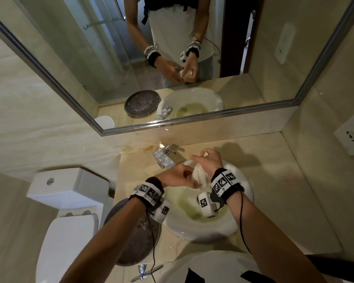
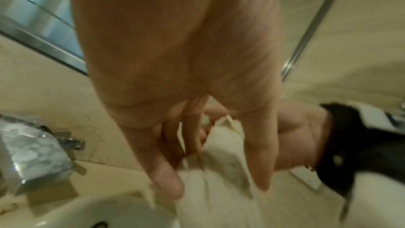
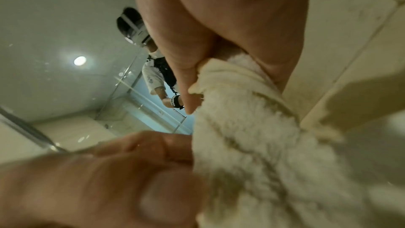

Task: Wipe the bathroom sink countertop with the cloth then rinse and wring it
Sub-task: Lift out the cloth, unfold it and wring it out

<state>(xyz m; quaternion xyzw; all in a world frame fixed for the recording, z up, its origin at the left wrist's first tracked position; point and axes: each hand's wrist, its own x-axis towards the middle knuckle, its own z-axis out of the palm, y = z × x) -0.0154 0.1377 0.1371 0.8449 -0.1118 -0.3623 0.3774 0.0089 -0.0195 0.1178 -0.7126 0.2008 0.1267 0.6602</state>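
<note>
Cloth (image 1: 198,175), bunched above the sink (image 1: 241,213) basin, gripped at its upper end by right hand (image 1: 209,160), lower end by left hand (image 1: 177,177). Soft, soaked, probably heavy and limp; best held at opposite ends for twisting.

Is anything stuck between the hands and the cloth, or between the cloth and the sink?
No. Both the left hand and right hand already grip the cloth, which hangs right over the sink with nothing visible underneath blocking it.
</note>
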